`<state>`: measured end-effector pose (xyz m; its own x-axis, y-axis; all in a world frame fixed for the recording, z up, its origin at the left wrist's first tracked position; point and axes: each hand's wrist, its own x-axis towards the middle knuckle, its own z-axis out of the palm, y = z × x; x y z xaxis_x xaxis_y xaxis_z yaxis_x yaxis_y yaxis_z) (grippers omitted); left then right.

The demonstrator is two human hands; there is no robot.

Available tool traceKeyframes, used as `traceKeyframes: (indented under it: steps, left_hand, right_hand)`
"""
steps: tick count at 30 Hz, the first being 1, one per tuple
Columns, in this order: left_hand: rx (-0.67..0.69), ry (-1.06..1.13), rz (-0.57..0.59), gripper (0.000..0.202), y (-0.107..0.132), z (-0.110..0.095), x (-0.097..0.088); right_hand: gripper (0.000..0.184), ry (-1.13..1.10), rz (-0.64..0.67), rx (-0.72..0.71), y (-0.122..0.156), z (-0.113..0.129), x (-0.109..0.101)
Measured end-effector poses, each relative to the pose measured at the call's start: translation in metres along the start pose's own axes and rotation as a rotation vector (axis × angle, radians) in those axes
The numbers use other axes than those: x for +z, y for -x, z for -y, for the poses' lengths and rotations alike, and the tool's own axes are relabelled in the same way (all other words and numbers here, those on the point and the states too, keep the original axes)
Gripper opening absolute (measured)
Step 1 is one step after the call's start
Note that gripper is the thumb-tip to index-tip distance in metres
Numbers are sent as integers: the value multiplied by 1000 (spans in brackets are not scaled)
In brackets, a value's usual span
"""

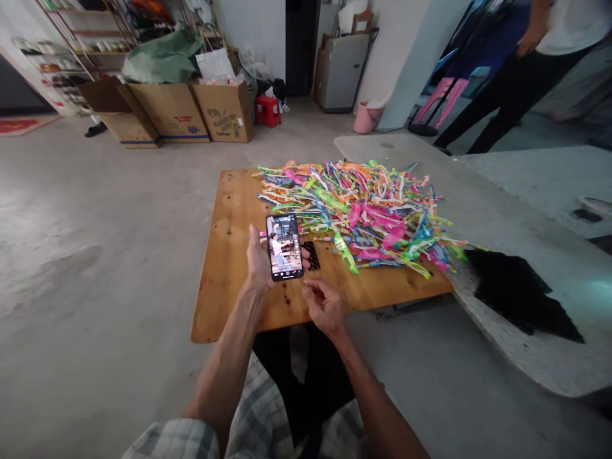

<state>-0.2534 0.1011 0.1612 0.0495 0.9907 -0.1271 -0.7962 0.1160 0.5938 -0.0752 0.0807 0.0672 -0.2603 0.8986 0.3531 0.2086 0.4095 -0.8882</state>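
Note:
My left hand [259, 260] is wrapped round a smartphone [285, 247] and holds it upright over the near part of the wooden table [229, 293]. A lit picture of a person in pale clothes fills its screen. Just below and right of the phone is my right hand [326, 305], its fingers curled together and apart from the phone. Whether anything sits in those fingers I cannot make out. Behind the phone a small black patterned piece [312, 255] lies on the table. Past it spreads a heap of bright plastic pieces [368, 213] in pink, green, orange, blue and white.
A grey stone slab [511, 331] adjoins the table on the right, with a black plastic sheet [521, 290] on it. Cardboard boxes [169, 115], a red stool [268, 111] and a pink bucket [367, 119] stand behind. Another person [516, 83] stands at the upper right.

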Motion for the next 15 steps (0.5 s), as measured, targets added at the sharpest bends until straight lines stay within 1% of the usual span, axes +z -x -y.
traceKeyframes:
  steps: [4,8,15]
  left_hand:
    - [-5,-12,-34,100,2,0,0]
    - [-18,22,-75,100,3,0,2]
    - [-9,87,-54,95,4,2,1]
  right_hand:
    - [18,-6,-4,-13,1,-1,0]
    - [18,-10,-10,-24,1,1,0]
    - [16,-19,-8,-28,1,-1,-1]
